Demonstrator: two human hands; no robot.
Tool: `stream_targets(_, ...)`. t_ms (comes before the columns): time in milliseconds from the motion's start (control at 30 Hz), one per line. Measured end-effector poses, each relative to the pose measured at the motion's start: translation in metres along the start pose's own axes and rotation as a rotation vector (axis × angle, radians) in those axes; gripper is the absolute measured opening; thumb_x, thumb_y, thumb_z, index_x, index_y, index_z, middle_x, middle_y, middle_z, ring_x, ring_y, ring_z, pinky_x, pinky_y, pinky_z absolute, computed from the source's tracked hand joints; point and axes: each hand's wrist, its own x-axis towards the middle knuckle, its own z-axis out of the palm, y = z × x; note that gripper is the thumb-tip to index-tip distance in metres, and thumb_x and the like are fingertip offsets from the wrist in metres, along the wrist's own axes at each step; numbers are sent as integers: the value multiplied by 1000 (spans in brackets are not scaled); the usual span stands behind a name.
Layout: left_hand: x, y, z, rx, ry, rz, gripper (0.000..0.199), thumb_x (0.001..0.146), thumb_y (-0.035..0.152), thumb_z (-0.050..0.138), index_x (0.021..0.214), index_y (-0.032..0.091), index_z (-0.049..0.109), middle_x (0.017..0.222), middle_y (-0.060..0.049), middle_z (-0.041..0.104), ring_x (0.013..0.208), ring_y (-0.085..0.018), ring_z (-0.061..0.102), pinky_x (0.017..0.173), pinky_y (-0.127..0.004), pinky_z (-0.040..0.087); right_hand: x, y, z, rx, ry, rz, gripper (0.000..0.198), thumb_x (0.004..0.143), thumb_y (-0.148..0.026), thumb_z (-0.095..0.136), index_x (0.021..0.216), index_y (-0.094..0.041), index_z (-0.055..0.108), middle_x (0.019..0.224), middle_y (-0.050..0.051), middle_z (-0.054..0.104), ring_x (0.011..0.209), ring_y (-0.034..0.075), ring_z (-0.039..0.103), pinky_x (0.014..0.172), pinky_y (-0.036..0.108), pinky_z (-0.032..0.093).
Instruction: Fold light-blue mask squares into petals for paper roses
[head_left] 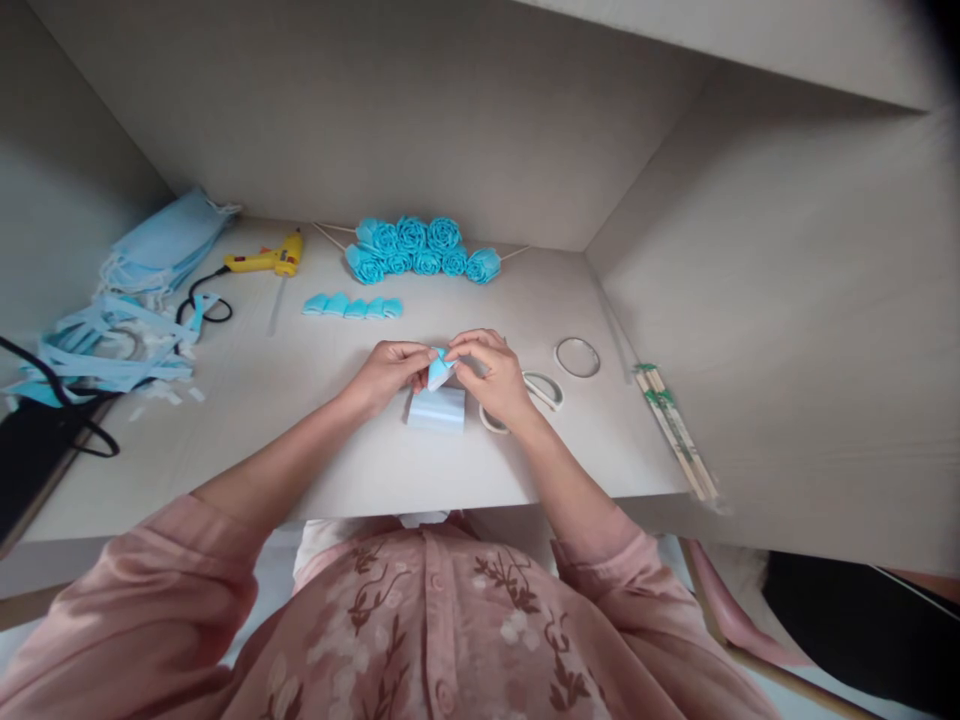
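Between my two hands is a small folded piece of light blue mask fabric point(439, 373). The fingertips of my left hand point(394, 372) pinch its left side, and those of my right hand point(489, 366) pinch its right edge. Just below it on the table lies a pale blue fabric piece point(436, 410). A pair of scissors point(544, 390) with light handles lies partly hidden under my right hand and wrist. Beyond my hands sits a row of folded blue petals point(352, 307).
Several blue fabric roses point(411, 236) on sticks rest at the back. A yellow glue gun point(266, 260), a stack of face masks point(169, 240) and cut mask strips point(112, 345) lie left. To the right are a tape roll point(577, 357) and packaged wooden sticks point(675, 430).
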Motion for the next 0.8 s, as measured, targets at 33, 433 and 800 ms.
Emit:
stream_targets(33,0,0,0,5,27,5,31,69,41,74,63,13,66,51,1,57,45,-9,49,48,-22,38,0,-1,-1,24,-15,7,18,81,-12,58,86,-24,69,101,3,68,101,20,60,95,38,43)
stream_targets(433,-5,10,6,117,137,102,22,68,34,68,57,15,64,47,3,54,45,-8,46,48,-22,37,0,-4,0,378,-116,451,36,85,-54,59,82,-19,67,73,0,62,72,16,58,70,28,44)
stream_targets(800,-4,8,5,138,143,118,24,69,36,68,58,15,64,48,3,53,46,-8,45,49,-21,36,1,-5,2,532,-177,547,35,73,-52,70,76,-18,61,64,-4,52,61,11,47,59,24,35)
